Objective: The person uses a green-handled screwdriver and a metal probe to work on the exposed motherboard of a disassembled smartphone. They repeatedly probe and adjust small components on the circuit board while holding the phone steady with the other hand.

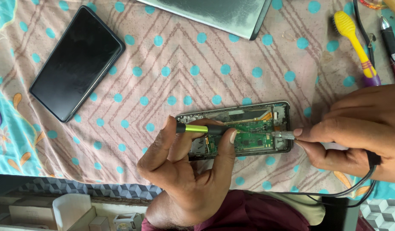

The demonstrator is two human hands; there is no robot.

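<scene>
An opened phone [238,130], its back removed so that the green circuit board is exposed, is laid flat on the cloth-covered worktop [184,55] slightly right of the frame's centre, its long side running left to right. It appears to be placed there so that both hands can reach it from below and from the right.

A slim tool with a yellow-green and black grip [197,128] is pinched by the left hand [184,171] between thumb and fingers, the fingers curled close together; the tool is held almost level across the board, and the middle fingertip is pressed down at the phone's lower edge, seemingly to steady both phone and tool. A thin metal-tipped instrument [285,135] is pinched by the right hand [359,132] between thumb and forefinger, its tip brought to the phone's right end. A black cable [355,188] is seen trailing from under that hand toward the lower right; whether it belongs to the instrument cannot be told.

A second phone [77,62], dark screen up, is set aside in the upper left, well apart. A grey flat case [218,15] lies at the top edge, and a yellow brush with a purple end [357,40] is kept near the upper right, beside a dark pen-like tool [392,47].
</scene>
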